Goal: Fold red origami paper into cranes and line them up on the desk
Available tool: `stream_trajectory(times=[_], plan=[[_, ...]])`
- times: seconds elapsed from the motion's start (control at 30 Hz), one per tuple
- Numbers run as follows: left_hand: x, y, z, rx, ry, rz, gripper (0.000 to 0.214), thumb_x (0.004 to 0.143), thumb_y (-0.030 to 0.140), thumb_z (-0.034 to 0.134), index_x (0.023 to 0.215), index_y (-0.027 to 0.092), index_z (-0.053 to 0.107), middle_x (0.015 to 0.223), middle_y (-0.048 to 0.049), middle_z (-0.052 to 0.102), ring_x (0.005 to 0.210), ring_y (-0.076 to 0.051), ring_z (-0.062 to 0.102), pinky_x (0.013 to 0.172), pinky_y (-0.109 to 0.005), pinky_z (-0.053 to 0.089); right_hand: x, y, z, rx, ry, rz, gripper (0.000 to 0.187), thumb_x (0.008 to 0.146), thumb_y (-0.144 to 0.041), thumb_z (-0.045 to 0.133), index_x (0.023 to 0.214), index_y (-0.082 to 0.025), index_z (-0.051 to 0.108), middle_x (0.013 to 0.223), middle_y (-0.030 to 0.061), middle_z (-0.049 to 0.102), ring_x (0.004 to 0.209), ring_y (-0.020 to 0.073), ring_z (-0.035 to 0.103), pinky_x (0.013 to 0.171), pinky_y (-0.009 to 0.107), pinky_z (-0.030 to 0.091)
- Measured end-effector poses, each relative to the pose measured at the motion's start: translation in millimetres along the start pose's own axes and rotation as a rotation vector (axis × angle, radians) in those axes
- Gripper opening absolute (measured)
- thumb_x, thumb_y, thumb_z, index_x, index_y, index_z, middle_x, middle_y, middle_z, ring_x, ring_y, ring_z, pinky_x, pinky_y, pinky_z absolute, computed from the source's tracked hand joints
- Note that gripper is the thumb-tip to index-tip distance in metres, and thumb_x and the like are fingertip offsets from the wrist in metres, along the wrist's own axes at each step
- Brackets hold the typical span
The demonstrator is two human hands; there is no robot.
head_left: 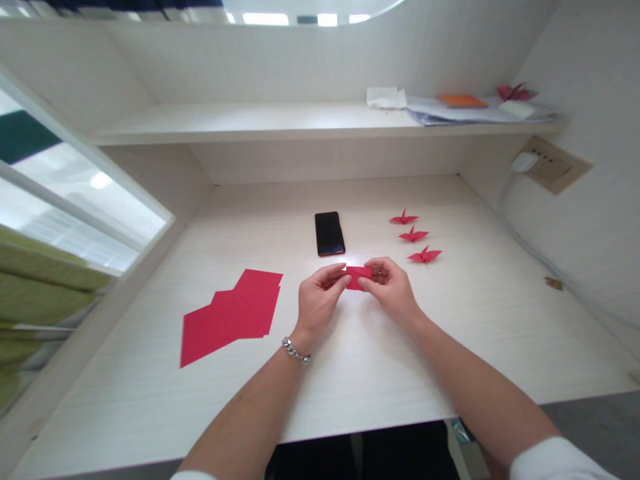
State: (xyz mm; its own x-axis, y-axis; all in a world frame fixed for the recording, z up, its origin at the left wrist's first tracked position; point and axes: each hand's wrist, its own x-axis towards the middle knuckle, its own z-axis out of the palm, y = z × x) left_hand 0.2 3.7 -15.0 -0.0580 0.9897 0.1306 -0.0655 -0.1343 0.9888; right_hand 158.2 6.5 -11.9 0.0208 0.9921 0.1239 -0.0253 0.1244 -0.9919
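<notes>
Both my hands hold one small folded piece of red paper [358,276] just above the pale desk [150,393]. My left hand [319,300], with a chain bracelet at the wrist, pinches its left edge. My right hand [389,285] pinches its right edge with fingers curled. A fanned stack of flat red paper sheets [231,313] lies to the left of my left hand. Three finished red paper cranes [414,235] sit in a row beyond my right hand.
A black phone [329,233] lies face up just beyond my hands. The shelf above [250,123] carries white papers [450,110], an orange item [463,101] and another red crane [515,93]. A wall socket with a white plug [525,162] is on the right.
</notes>
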Motion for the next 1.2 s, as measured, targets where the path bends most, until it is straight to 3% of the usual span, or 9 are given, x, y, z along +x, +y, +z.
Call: stream_trajectory(times=[0.23, 0.57, 0.8, 1.03, 1.2], plan=[[-3, 4, -0.4, 0.129, 0.036, 0.064, 0.023, 0.074, 0.031, 0.075, 0.093, 0.018, 0.074, 0.093, -0.0071, 0.075, 0.084, -0.02, 0.07, 0.081, -0.034, 0.056, -6, -5, 5, -0.115, 0.022, -0.045, 0.025, 0.07, -0.03, 0.072, 0.089, -0.02, 0.058, 0.081, 0.0024, 0.064, 0.073, 0.0178, 0.062, 0.067, 0.03, 0.053], [1, 5, -2.5, 0.193, 0.032, 0.037, 0.021, 0.076, 0.035, 0.072, 0.087, 0.017, 0.071, 0.082, -0.0054, 0.071, 0.076, -0.018, 0.066, 0.068, -0.028, 0.053, -9, -7, 6, -0.164, -0.004, -0.054, 0.021, 0.074, -0.03, 0.069, 0.09, -0.02, 0.059, 0.085, 0.0035, 0.064, 0.077, 0.0188, 0.063, 0.065, 0.03, 0.055], [-4, 10, -2.2, 0.328, -0.012, 0.174, 0.013, 0.08, 0.033, 0.067, 0.081, 0.02, 0.068, 0.088, -0.0047, 0.065, 0.082, -0.017, 0.062, 0.072, -0.027, 0.05, -5, 0, 3, -0.205, 0.064, -0.051, 0.028, 0.073, -0.025, 0.068, 0.099, -0.02, 0.059, 0.091, 0.0051, 0.068, 0.08, 0.0196, 0.066, 0.07, 0.032, 0.056], [-5, 8, 2.2, 0.126, -0.119, 0.044, 0.021, 0.084, 0.038, 0.063, 0.086, 0.017, 0.065, 0.08, -0.0043, 0.068, 0.073, -0.016, 0.063, 0.07, -0.027, 0.049, 3, 4, -6, -0.117, 0.018, -0.036, 0.036, 0.078, -0.026, 0.063, 0.113, -0.02, 0.055, 0.092, 0.0061, 0.071, 0.084, 0.0199, 0.068, 0.073, 0.033, 0.054], [-3, 4, -1.3, 0.114, -0.114, -0.025, 0.036, 0.08, 0.036, 0.068, 0.11, 0.019, 0.059, 0.064, 0.0013, 0.063, 0.06, -0.014, 0.06, 0.058, -0.024, 0.046, 4, 4, -10, -0.118, -0.097, -0.058, 0.032, 0.082, -0.025, 0.057, 0.114, -0.021, 0.058, 0.097, 0.0063, 0.071, 0.09, 0.0197, 0.067, 0.078, 0.033, 0.052]])
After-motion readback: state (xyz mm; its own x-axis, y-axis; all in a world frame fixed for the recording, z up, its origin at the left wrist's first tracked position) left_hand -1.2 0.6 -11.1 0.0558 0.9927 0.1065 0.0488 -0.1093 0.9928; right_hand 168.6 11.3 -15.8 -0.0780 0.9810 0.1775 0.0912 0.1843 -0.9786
